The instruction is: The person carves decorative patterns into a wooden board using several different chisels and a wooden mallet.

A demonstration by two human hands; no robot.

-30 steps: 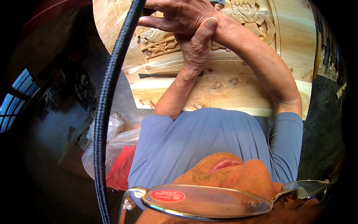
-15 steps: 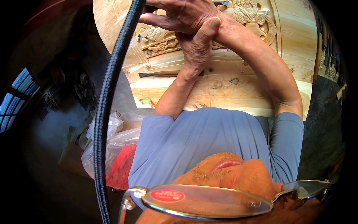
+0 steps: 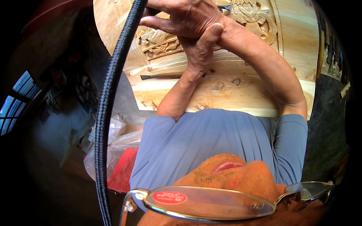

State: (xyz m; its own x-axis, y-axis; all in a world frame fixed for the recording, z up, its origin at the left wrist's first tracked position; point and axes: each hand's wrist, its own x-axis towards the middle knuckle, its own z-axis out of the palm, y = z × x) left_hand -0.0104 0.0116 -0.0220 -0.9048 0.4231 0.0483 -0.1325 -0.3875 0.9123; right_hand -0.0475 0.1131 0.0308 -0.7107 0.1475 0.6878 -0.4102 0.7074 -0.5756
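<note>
My right hand (image 3: 186,17) is over the carved wood at the top, thumb and forefinger stretched out leftward and apart; their tips are partly hidden by a black braided cord (image 3: 113,83). My left hand (image 3: 200,49) lies crossed beneath it, closed on my right wrist with the thumb upright. Under both is a pale wooden workpiece (image 3: 294,41) with carved scrollwork (image 3: 252,20). A dark flat tool (image 3: 154,77) lies along it below my hands, and another dark blade (image 3: 226,8) shows by my right hand.
My torso is against the workpiece's near edge. Several long tools (image 3: 328,45) line the right side. At lower left are clear plastic bags (image 3: 117,128) and a red item (image 3: 122,165). A barred window (image 3: 19,103) is at far left. The cord runs down the left of my view.
Both hands have shifted very slightly downward, toward my body, in the last half second. The crossed hold on the wrist is the same.
</note>
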